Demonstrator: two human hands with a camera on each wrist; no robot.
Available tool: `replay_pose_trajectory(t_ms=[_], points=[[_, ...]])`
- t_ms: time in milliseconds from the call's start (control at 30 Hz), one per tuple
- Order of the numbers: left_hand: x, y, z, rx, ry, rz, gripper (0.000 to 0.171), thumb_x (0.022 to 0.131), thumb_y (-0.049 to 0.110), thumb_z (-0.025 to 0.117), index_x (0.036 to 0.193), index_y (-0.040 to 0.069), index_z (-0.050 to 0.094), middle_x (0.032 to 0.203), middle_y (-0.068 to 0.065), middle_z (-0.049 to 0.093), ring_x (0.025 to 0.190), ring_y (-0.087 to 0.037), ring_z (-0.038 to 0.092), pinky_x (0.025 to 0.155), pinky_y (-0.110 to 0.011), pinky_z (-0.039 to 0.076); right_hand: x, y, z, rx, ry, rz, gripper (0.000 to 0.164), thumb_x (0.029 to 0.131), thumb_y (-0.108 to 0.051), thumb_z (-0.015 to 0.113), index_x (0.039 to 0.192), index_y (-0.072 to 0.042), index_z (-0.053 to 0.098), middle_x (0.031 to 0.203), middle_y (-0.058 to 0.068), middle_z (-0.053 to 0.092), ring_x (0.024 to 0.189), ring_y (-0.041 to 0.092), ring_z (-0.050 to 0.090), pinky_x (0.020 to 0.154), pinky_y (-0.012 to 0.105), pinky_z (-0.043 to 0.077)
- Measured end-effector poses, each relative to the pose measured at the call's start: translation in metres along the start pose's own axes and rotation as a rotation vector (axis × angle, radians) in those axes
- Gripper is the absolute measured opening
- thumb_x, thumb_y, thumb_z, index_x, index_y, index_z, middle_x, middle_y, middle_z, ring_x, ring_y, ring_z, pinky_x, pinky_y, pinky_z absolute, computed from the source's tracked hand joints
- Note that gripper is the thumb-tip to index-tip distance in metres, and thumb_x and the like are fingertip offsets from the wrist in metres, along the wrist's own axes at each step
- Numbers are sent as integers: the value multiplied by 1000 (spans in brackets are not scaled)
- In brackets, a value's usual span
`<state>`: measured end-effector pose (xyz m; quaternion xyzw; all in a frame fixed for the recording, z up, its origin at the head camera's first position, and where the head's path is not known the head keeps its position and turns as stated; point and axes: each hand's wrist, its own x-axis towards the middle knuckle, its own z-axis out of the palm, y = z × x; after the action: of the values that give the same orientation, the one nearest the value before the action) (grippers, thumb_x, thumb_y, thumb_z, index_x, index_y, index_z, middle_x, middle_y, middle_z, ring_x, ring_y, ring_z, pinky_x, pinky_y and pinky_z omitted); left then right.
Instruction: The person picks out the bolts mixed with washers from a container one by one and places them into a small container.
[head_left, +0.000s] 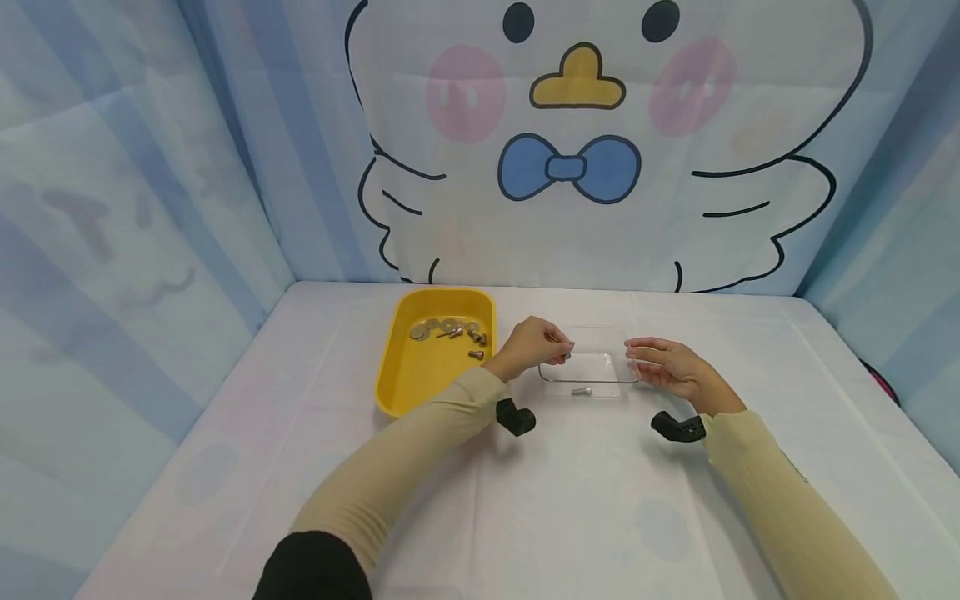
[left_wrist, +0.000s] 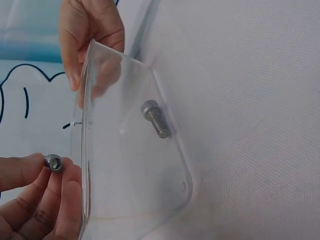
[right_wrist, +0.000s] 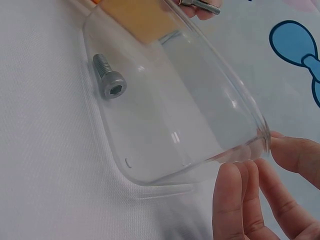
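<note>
My left hand [head_left: 531,347] pinches a silver socket-head bolt [left_wrist: 54,163] between thumb and fingertips, beside the rim of a clear plastic box [head_left: 592,381]. In the left wrist view the bolt's hex socket faces the camera. A second socket-head bolt [right_wrist: 109,77] lies inside the box, near its front wall, with its threads and head seen through the plastic. At the box's right end is my right hand [head_left: 670,369], fingers fairly straight and spread, fingertips touching the outside of the wall by the corner. Part of these fingers shows through the plastic.
A yellow tray [head_left: 386,387] stands left of the box, partly behind the left forearm. Several round washers [head_left: 420,332] and small bolts [head_left: 476,355] lie in it. A white cloth [head_left: 570,500] covers the table, with printed curtains [head_left: 315,192] behind and at both sides.
</note>
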<state>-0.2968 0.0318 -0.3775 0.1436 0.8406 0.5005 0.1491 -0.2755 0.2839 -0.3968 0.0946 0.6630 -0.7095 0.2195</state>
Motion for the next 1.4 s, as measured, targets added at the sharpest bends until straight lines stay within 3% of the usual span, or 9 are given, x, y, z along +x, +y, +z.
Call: replay_pose_trajectory(t_ms=[67, 267, 433, 533, 667, 833, 1067, 1267, 1400], points=[[1, 1, 1, 19, 6, -3, 15, 89, 15, 65, 92, 1, 69, 83, -10, 70, 82, -25, 69, 77, -29, 59, 0, 0, 0, -1, 0, 2, 22, 94, -11, 55, 115, -13, 49, 91, -14, 62, 83, 3, 59, 76, 16, 55], [3, 3, 1, 60, 28, -9, 14, 88, 15, 66, 89, 2, 71, 79, -9, 71, 65, -11, 63, 67, -22, 58, -1, -1, 1, -6, 6, 6, 18, 95, -11, 54, 112, -15, 52, 92, -14, 62, 85, 3, 59, 76, 15, 55], [3, 4, 1, 49, 45, -20, 15, 88, 16, 66, 89, 1, 71, 79, -9, 71, 65, -12, 64, 72, -26, 59, -1, -2, 2, -12, 3, 6, 33, 94, -11, 55, 125, -9, 44, 91, -15, 63, 84, 3, 59, 76, 15, 55], [3, 4, 1, 20, 62, -35, 16, 87, 15, 66, 89, 0, 71, 81, -11, 71, 66, -13, 64, 75, -29, 59, -1, -3, 2, -4, 3, 8, 30, 93, -10, 57, 122, -10, 46, 90, -14, 63, 83, 3, 60, 75, 15, 55], [3, 3, 1, -60, 91, -46, 15, 87, 12, 66, 92, -2, 71, 86, -13, 72, 67, -12, 65, 72, -25, 59, -1, -3, 2, 27, -5, 0, 13, 92, -9, 58, 103, -17, 57, 90, -13, 65, 81, 4, 60, 73, 16, 55], [2, 2, 0, -186, 91, -65, 17, 88, 9, 64, 98, -4, 70, 94, -17, 72, 74, -16, 69, 67, -19, 57, 1, -3, 1, 51, -18, -9, 14, 93, -9, 57, 91, -22, 64, 90, -12, 66, 81, 5, 61, 73, 16, 55], [3, 3, -4, -255, 45, -148, 23, 90, 14, 63, 104, -3, 68, 100, -15, 72, 86, -20, 70, 73, -21, 58, 3, -2, 1, 34, -4, -5, 12, 93, -11, 57, 102, -18, 57, 90, -12, 66, 82, 4, 61, 74, 16, 55], [1, 2, -7, -253, 18, -158, 27, 91, 18, 61, 109, -1, 67, 102, -14, 71, 87, -19, 70, 75, -22, 58, 1, -1, 2, -40, 3, 3, 35, 95, -10, 54, 128, -8, 43, 90, -16, 63, 84, 2, 59, 76, 15, 54], [0, 3, -9, -249, 11, -174, 29, 92, 21, 61, 113, 3, 65, 102, -12, 71, 86, -18, 69, 75, -23, 58, 1, 0, 1, -50, 3, 3, 34, 95, -11, 53, 127, -8, 43, 90, -16, 62, 85, 2, 59, 76, 15, 54]])
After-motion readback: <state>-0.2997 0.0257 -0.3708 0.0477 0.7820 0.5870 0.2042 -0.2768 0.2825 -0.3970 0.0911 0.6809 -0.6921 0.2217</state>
